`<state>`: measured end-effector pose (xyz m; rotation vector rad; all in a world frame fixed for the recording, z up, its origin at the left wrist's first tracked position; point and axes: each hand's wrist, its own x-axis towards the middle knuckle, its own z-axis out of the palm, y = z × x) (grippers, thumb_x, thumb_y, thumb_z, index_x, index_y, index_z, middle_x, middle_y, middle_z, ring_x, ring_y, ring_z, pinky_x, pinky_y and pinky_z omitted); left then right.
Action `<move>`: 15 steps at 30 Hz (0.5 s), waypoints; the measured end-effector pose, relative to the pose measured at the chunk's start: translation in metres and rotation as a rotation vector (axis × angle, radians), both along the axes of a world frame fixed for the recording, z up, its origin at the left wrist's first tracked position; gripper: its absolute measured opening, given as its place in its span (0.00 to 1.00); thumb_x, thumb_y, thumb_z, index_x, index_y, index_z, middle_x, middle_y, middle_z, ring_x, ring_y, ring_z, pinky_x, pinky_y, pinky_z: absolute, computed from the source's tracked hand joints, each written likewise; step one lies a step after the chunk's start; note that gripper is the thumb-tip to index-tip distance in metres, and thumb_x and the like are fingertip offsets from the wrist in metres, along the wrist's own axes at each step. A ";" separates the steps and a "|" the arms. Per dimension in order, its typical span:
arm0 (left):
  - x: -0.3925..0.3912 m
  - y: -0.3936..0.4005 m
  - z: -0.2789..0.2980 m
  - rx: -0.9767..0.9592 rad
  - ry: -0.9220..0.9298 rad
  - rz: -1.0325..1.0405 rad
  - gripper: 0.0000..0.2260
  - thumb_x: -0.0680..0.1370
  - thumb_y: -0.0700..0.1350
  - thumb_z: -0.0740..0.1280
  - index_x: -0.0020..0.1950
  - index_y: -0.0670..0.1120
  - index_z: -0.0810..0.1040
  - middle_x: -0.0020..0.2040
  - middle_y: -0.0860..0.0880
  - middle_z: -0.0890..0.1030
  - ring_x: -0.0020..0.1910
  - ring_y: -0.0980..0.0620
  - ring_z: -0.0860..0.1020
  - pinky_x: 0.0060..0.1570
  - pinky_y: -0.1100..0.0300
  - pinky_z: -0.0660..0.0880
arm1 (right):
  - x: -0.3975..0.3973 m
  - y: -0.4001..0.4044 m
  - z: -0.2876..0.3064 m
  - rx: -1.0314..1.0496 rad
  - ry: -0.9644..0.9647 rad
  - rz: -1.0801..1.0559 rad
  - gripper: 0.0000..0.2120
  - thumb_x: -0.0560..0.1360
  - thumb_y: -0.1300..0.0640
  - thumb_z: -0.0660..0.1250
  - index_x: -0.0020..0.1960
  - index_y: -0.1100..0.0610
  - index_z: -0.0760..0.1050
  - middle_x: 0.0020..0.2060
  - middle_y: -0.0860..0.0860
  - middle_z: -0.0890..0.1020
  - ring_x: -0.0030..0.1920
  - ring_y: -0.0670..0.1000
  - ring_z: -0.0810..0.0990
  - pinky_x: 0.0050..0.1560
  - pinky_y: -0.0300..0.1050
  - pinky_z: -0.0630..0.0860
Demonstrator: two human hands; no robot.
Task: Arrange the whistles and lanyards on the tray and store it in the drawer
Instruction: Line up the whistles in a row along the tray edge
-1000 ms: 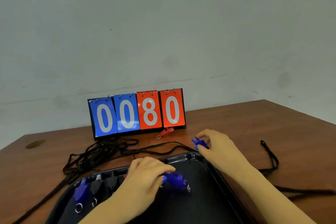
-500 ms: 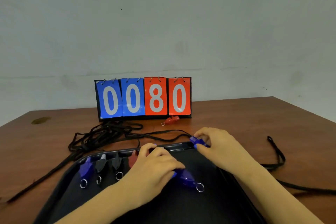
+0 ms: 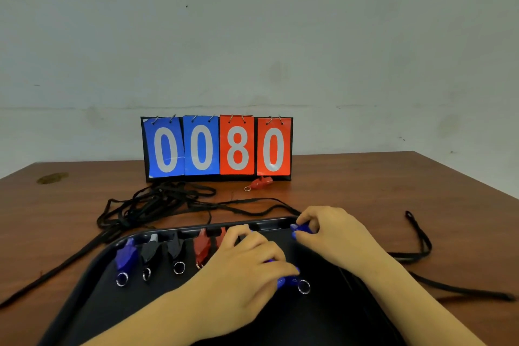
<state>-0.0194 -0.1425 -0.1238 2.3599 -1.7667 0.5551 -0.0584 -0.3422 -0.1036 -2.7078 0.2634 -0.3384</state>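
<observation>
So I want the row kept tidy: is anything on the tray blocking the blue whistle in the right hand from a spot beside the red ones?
Only the left hand, gripping another blue whistle there.

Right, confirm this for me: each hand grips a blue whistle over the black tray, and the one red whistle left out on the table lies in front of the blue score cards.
Not quite. In the head view the stray red whistle lies in front of the red score cards, not the blue ones. The rest holds: the left hand and the right hand each grip a blue whistle over the black tray.
</observation>
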 end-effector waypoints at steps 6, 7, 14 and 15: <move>-0.001 0.001 -0.001 -0.051 0.147 -0.015 0.13 0.76 0.52 0.57 0.59 0.61 0.71 0.55 0.62 0.74 0.57 0.64 0.66 0.61 0.65 0.49 | 0.000 0.003 0.000 -0.036 0.074 -0.001 0.13 0.73 0.47 0.64 0.56 0.48 0.75 0.43 0.44 0.77 0.48 0.47 0.78 0.48 0.42 0.76; -0.001 0.001 -0.001 -0.048 0.117 0.001 0.13 0.75 0.52 0.57 0.58 0.61 0.71 0.55 0.63 0.75 0.57 0.65 0.67 0.62 0.63 0.49 | -0.001 0.003 0.000 -0.045 0.073 -0.011 0.12 0.74 0.47 0.64 0.55 0.48 0.76 0.43 0.44 0.77 0.48 0.48 0.78 0.47 0.41 0.76; 0.005 0.002 -0.005 -0.014 0.027 0.086 0.14 0.71 0.55 0.58 0.57 0.62 0.72 0.54 0.66 0.75 0.56 0.67 0.68 0.63 0.60 0.52 | -0.003 0.003 0.002 -0.137 0.089 -0.092 0.12 0.75 0.42 0.60 0.50 0.47 0.76 0.41 0.45 0.78 0.42 0.48 0.77 0.37 0.40 0.70; 0.006 0.002 -0.005 -0.003 0.025 0.092 0.14 0.71 0.55 0.58 0.56 0.62 0.72 0.53 0.66 0.75 0.55 0.67 0.69 0.62 0.60 0.53 | -0.003 0.002 0.001 -0.111 0.095 -0.094 0.12 0.75 0.43 0.59 0.50 0.47 0.77 0.42 0.45 0.79 0.42 0.48 0.78 0.38 0.40 0.71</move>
